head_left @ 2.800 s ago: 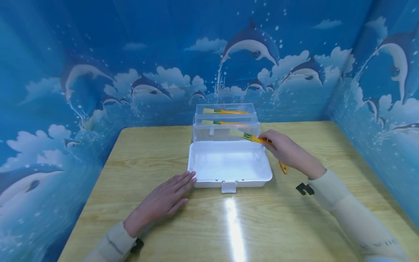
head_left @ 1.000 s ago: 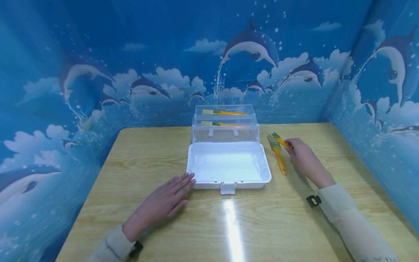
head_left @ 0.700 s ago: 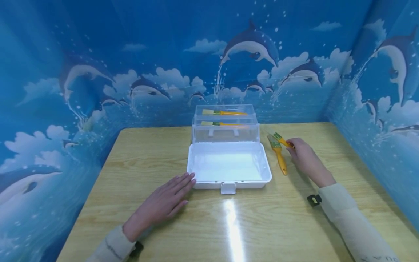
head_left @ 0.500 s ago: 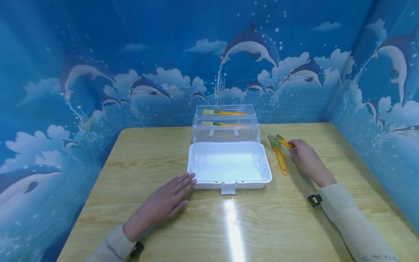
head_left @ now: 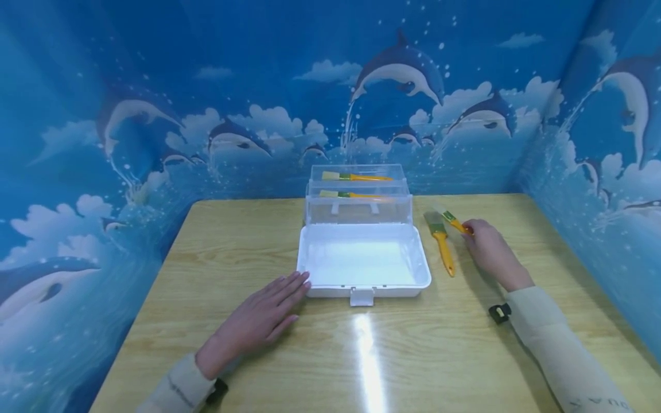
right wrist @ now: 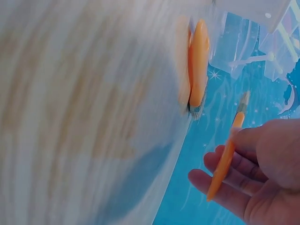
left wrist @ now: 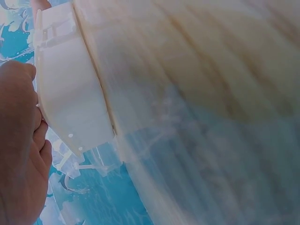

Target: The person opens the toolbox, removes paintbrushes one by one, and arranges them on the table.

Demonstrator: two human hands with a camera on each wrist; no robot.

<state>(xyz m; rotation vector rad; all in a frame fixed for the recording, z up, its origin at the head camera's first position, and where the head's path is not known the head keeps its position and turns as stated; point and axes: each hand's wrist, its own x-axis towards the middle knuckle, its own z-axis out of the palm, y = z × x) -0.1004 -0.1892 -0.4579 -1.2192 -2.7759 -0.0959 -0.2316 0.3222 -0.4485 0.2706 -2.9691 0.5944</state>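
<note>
My right hand (head_left: 490, 250) pinches the orange handle of a small paintbrush (head_left: 457, 223), its bristles pointing to the far left. In the right wrist view this paintbrush (right wrist: 227, 161) is off the table, held between thumb and fingers. A larger paintbrush (head_left: 442, 246) lies on the table just left of it. My left hand (head_left: 258, 315) has its fingers straight, the tips touching the front left corner of a white plastic box (head_left: 364, 291). The box's lid is up, and its front latch hangs down. Two more paintbrushes, an upper one (head_left: 361, 177) and a lower one (head_left: 351, 195), lie in the clear trays behind.
The wooden table (head_left: 232, 246) runs up to a blue dolphin-print backdrop (head_left: 258, 86) at the back and sides. Clear tiered trays (head_left: 358, 213) rise behind the box's white base. A bright light streak shows on the table in front.
The right hand has carried the small paintbrush from over the box to the right, beyond the larger paintbrush, and lately drifted slightly further right. The left hand stays at the box corner.
</note>
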